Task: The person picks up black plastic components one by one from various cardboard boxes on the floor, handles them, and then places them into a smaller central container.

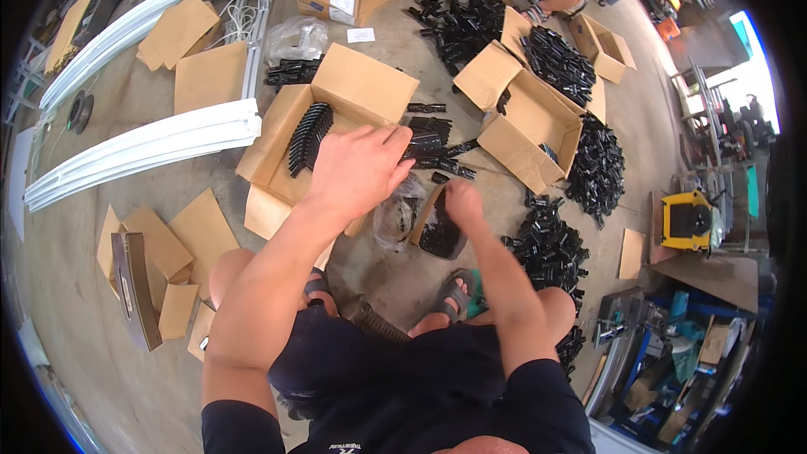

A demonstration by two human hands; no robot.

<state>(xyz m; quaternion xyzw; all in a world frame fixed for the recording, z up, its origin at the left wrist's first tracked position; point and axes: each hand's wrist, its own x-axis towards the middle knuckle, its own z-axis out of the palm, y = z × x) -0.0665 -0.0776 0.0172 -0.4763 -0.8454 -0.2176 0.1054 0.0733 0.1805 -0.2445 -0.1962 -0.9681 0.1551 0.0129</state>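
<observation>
Glossy black elongated pieces (pixel 430 130) lie just beyond the fingertips of the left hand (pixel 360 170), which hangs over the edge of an open brown cardboard box (pixel 366 80) holding a tight ribbed row of black parts (pixel 309 139). Its fingers bend close together, their hold impossible to tell; the right hand (pixel 462 203) curls at the rim of a small brown box (pixel 426 215) with a dark inside, grip hidden, smooth grey floor (pixel 361 265) open toward the feet.

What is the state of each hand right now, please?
Left hand: curled beside black parts; whether holding one, cannot be told.
Right hand: curled at the small box; its grip is hidden.
</observation>
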